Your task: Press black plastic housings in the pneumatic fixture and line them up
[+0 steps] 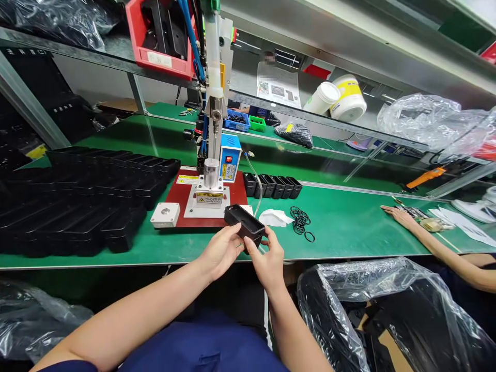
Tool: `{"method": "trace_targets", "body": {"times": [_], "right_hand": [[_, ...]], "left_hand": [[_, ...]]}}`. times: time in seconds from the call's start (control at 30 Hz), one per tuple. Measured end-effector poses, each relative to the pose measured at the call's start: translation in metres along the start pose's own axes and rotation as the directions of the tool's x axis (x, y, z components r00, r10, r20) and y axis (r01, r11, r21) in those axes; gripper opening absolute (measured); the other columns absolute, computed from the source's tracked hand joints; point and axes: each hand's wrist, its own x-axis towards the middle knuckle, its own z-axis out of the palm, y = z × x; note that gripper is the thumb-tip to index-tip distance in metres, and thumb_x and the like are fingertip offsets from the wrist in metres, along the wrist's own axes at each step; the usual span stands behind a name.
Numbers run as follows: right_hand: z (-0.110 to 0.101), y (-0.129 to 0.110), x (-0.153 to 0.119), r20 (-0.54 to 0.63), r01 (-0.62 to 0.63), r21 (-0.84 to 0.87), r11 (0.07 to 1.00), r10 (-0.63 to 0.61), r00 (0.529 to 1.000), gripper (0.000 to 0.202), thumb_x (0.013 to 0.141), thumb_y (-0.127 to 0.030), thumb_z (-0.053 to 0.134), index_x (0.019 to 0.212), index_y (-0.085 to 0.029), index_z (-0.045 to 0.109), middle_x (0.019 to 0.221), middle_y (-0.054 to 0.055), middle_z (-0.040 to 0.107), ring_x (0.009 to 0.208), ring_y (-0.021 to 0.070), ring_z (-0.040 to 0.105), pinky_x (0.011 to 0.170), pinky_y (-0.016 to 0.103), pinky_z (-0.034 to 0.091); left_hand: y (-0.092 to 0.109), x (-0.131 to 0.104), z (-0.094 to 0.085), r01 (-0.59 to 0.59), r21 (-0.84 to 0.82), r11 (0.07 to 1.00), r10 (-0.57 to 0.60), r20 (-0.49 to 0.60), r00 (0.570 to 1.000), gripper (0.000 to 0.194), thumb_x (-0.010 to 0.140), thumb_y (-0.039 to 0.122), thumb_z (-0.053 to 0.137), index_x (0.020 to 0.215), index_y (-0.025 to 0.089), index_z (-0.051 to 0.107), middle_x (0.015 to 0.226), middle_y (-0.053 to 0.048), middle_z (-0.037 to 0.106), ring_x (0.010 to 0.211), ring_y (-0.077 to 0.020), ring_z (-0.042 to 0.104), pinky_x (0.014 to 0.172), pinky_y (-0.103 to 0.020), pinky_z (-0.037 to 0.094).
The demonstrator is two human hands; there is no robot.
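A black open-topped rectangular housing is held between my two hands, tilted, in front of the press. My left hand grips its left and near side; my right hand has its thumb on the near wall and its fingers around the right end. Just behind stands the press on a dark red base with a white square button block. Right of the housing lie a crumpled white cloth and a pile of black rings.
Rows of black housings cover the left bench, and several smaller ones stand behind right. A co-worker's hand rests by a circuit board. A plastic-lined bin sits below the bench edge. A shelf crosses above.
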Motion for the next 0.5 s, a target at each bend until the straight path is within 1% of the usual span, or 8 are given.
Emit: {"method": "trace_targets", "body": {"times": [0.1,0.17,0.23,0.33,0.4,0.43,0.5], "right_hand": [[-0.001,0.001,0.002,0.038,-0.053,0.099,0.994,0.05,0.998,0.041,0.08,-0.041,0.066,0.112,-0.017,0.058,0.107,0.009,0.066,0.095,0.0222,0.063,0.078,0.035,0.054],[-0.001,0.003,0.003,0.069,-0.096,0.17,0.981,0.085,0.994,0.039,0.078,-0.038,0.068,0.109,-0.017,0.058,0.104,0.008,0.067,0.094,0.0212,0.063,0.078,0.034,0.055],[0.0,0.007,0.004,0.096,-0.149,0.262,0.953,0.128,0.987,0.039,0.075,-0.035,0.07,0.108,-0.016,0.059,0.103,0.009,0.067,0.093,0.021,0.065,0.079,0.035,0.057],[-0.001,0.012,0.006,0.116,-0.211,0.402,0.891,0.179,0.977,0.041,0.072,-0.034,0.074,0.104,-0.014,0.06,0.099,0.011,0.069,0.09,0.0226,0.067,0.079,0.037,0.058],[-0.004,0.018,0.008,0.109,-0.214,0.459,0.862,0.184,0.977,0.04,0.071,-0.034,0.075,0.102,-0.013,0.062,0.097,0.012,0.07,0.088,0.024,0.068,0.078,0.038,0.058],[-0.008,0.022,0.011,0.091,-0.204,0.473,0.857,0.183,0.979,0.04,0.071,-0.035,0.076,0.102,-0.012,0.062,0.096,0.012,0.071,0.088,0.0244,0.069,0.078,0.038,0.058],[-0.017,0.034,0.021,0.011,-0.175,0.471,0.865,0.192,0.981,0.042,0.07,-0.035,0.076,0.103,-0.012,0.063,0.098,0.012,0.071,0.09,0.0245,0.068,0.081,0.039,0.057]], "left_hand": [[-0.004,0.0,-0.003,-0.034,0.044,0.998,0.034,0.006,0.999,0.008,0.084,0.017,0.06,0.092,0.014,0.06,0.102,-0.01,0.067,0.094,-0.0174,0.064,0.08,-0.027,0.051],[-0.007,-0.001,-0.005,-0.058,0.082,0.995,0.057,0.01,0.998,0.015,0.081,0.018,0.064,0.095,0.015,0.058,0.103,-0.008,0.067,0.094,-0.0171,0.064,0.081,-0.026,0.05],[-0.009,-0.002,-0.007,-0.085,0.12,0.989,0.083,0.02,0.996,0.023,0.078,0.02,0.067,0.099,0.017,0.057,0.105,-0.007,0.066,0.098,-0.0175,0.063,0.084,-0.027,0.048],[-0.01,-0.003,-0.008,-0.137,0.2,0.97,0.119,0.097,0.988,0.029,0.078,0.025,0.069,0.104,0.019,0.056,0.112,-0.006,0.064,0.11,-0.0186,0.058,0.092,-0.029,0.045],[-0.009,-0.002,-0.009,-0.19,0.306,0.933,0.149,0.153,0.977,0.034,0.078,0.027,0.07,0.109,0.019,0.057,0.115,-0.008,0.063,0.114,-0.0193,0.055,0.096,-0.03,0.043],[-0.008,-0.002,-0.011,-0.222,0.376,0.9,0.171,0.166,0.971,0.037,0.078,0.028,0.071,0.11,0.018,0.057,0.114,-0.009,0.063,0.113,-0.0197,0.056,0.097,-0.03,0.042],[-0.006,-0.001,-0.02,-0.295,0.538,0.79,0.236,0.177,0.955,0.037,0.077,0.029,0.071,0.111,0.018,0.059,0.109,-0.01,0.065,0.106,-0.0198,0.058,0.095,-0.03,0.044]]}}
